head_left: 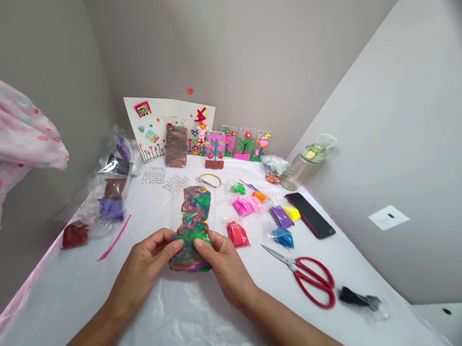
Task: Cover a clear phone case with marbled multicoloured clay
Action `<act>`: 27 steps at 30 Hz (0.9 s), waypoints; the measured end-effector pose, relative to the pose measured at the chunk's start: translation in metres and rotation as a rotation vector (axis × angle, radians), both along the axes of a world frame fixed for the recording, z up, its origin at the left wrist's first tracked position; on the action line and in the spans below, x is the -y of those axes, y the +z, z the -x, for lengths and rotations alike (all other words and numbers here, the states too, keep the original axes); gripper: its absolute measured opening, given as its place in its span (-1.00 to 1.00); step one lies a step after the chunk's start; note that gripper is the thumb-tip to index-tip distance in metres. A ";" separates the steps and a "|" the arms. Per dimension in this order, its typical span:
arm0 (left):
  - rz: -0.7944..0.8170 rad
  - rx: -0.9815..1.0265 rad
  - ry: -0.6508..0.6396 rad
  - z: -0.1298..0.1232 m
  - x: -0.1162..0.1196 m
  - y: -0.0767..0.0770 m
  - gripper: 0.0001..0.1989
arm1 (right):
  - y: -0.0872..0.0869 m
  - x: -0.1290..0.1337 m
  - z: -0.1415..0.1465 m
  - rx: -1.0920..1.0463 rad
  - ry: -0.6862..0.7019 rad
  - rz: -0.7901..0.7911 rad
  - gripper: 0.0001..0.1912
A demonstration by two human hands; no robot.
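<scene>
Between my two hands is a clear phone case (176,212), partly covered by a sheet of marbled modelling clay (196,210) in green, purple, orange and blue. The clay reaches the lower edge, while clear strips show at the upper left and right. My left hand (152,256) grips the left side, its thumb pressed on the clay and its fingers behind. My right hand (225,261) grips the right side the same way, thumb on the clay. Small bags of clay lie close by on the right, the red bag (238,234) nearest to my right hand.
Red-handled scissors (315,281), a black phone (310,215) and a bottle (300,165) stand or lie to the right. Bagged dark clay (114,209) and a pink strip (115,238) are on the left. Decorated cases (215,147) and a drawing board (135,124) lean at the back.
</scene>
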State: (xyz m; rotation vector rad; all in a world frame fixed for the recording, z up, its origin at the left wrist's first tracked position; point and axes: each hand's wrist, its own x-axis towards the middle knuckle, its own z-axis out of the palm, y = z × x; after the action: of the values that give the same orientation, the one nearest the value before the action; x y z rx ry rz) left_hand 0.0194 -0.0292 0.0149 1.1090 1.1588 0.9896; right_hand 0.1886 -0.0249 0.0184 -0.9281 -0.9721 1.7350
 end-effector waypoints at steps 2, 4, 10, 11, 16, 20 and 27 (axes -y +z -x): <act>-0.003 0.027 0.015 -0.001 0.001 0.001 -0.71 | -0.001 0.000 0.000 0.000 0.005 -0.009 -0.67; 0.015 0.084 0.023 -0.004 0.001 0.001 -0.72 | -0.001 0.000 0.000 0.003 0.005 -0.016 -0.68; 0.091 0.112 0.035 -0.007 0.003 -0.002 -0.65 | -0.001 0.002 0.001 -0.029 0.122 -0.069 -0.64; 0.079 0.099 0.044 -0.006 0.004 -0.003 -0.67 | 0.000 0.002 0.001 -0.044 0.131 -0.072 -0.63; 0.078 0.188 0.062 -0.006 0.004 -0.002 -0.69 | -0.001 0.003 0.002 -0.053 0.100 -0.057 -0.69; 0.102 0.216 0.076 -0.010 0.004 0.000 -0.69 | -0.001 0.003 0.002 -0.029 0.068 -0.055 -0.68; 0.082 0.102 0.112 -0.010 0.007 0.005 -0.72 | -0.002 0.003 0.004 -0.007 0.096 -0.080 -0.71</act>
State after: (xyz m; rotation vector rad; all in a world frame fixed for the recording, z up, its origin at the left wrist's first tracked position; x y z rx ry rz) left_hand 0.0294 -0.0360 0.0199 0.9262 1.1784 1.0629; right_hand 0.1843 -0.0281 0.0167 -0.8357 -1.0895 1.7637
